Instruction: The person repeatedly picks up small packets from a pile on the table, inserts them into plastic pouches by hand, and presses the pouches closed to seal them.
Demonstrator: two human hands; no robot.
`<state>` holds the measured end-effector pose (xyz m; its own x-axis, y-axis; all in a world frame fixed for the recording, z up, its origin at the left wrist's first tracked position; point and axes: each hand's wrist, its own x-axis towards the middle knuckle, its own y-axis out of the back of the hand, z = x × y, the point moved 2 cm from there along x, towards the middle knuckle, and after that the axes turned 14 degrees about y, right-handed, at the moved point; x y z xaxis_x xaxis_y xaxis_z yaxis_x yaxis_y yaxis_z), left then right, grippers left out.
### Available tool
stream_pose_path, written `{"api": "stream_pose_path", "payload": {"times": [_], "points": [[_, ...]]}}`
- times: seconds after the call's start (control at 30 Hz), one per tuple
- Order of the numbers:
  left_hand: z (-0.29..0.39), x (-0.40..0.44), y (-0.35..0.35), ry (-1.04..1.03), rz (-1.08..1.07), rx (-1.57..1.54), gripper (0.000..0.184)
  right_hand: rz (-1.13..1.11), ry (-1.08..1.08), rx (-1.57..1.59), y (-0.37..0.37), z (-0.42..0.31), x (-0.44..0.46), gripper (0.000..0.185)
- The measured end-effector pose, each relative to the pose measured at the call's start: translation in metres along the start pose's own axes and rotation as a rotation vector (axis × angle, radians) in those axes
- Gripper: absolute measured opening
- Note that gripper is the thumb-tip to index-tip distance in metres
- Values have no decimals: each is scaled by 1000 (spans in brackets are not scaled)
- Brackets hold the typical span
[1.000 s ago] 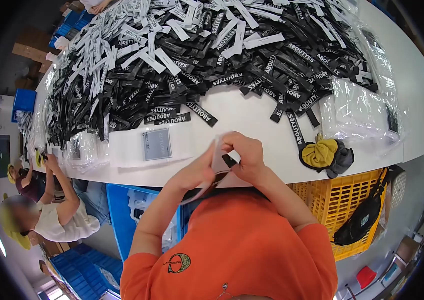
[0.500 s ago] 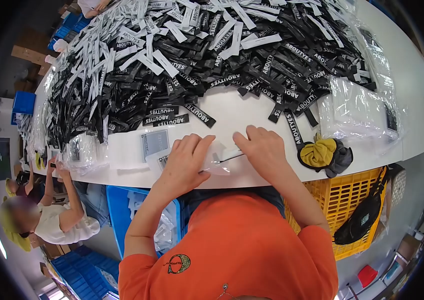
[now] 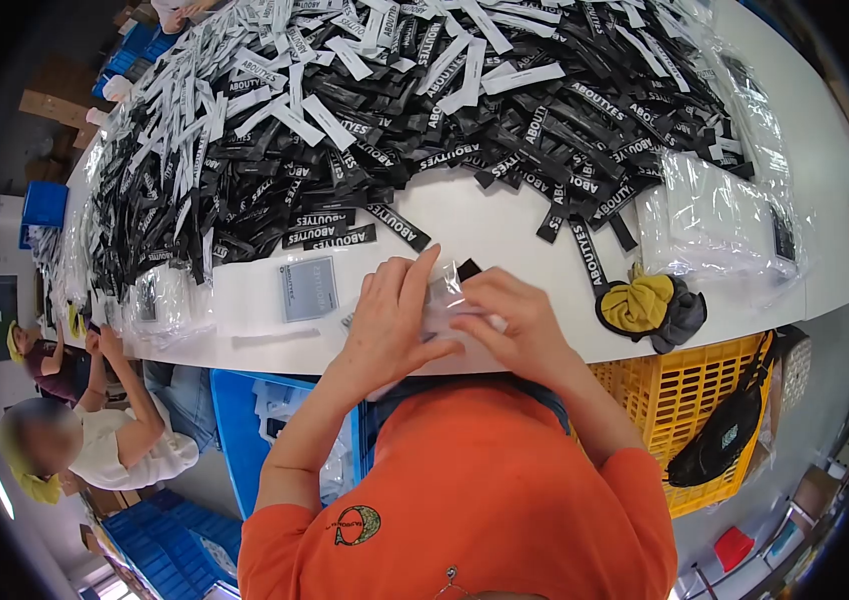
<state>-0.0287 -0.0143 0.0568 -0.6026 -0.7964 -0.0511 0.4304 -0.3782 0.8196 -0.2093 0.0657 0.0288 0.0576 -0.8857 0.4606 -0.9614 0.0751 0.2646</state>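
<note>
A clear plastic bag point(image 3: 448, 293) lies between my hands at the table's front edge. My left hand point(image 3: 385, 325) holds its left side, with the thumb pointing right and the index finger raised. At the bag's right side, my right hand point(image 3: 513, 320) curls its fingers over a slim black packet point(image 3: 468, 268). Only the packet's dark end shows above those fingers; how much of it sits inside the bag is hidden. To the left lies a flat clear bag with a grey printed label point(image 3: 309, 289). Beyond the hands spreads a heap of black and white ABOUTYES packets point(image 3: 385, 110).
Clear bag stacks point(image 3: 715, 215) stand at right, beside a yellow and grey cloth bundle point(image 3: 645, 303). Below the table edge are a blue bin point(image 3: 235, 430) holding bagged items and a yellow crate point(image 3: 645, 400) with a black pouch point(image 3: 720, 450). Co-workers point(image 3: 105, 440) sit at left.
My right hand has moved left and turned inward over the bag, bringing the packet with it. My left hand has shifted slightly right, uncovering more of the labelled bag.
</note>
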Motion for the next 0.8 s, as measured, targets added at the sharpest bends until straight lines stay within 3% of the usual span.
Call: {"api": "stream_pose_path", "payload": {"times": [0.03, 0.13, 0.17, 0.23, 0.37, 0.47, 0.57, 0.67, 0.8], "points": [[-4, 0, 0, 37, -16, -117, 66, 32, 1, 39, 2, 8, 1, 21], [-33, 5, -7, 159, -96, -553, 29, 61, -77, 90, 8, 12, 0, 35], [-34, 5, -9, 198, -22, -632, 10, 117, -40, 64, 9, 7, 4, 39], [-35, 4, -6, 196, -59, -669, 11, 222, 28, 17, 12, -12, 14, 46], [-31, 3, -5, 199, 11, -621, 11, -16, 200, -189, 4, 4, 6, 57], [-27, 3, -9, 214, 89, -574, 9, -62, 32, 63, -4, -2, 4, 58], [-21, 2, -3, 204, 174, -515, 8, 64, 0, -29, 6, 4, 2, 59], [-17, 1, -2, 151, 204, -466, 7, -106, -64, -72, 7, 0, 6, 56], [-17, 1, -4, 176, 246, -476, 7, -30, -26, -7, 4, 10, 5, 61]]}}
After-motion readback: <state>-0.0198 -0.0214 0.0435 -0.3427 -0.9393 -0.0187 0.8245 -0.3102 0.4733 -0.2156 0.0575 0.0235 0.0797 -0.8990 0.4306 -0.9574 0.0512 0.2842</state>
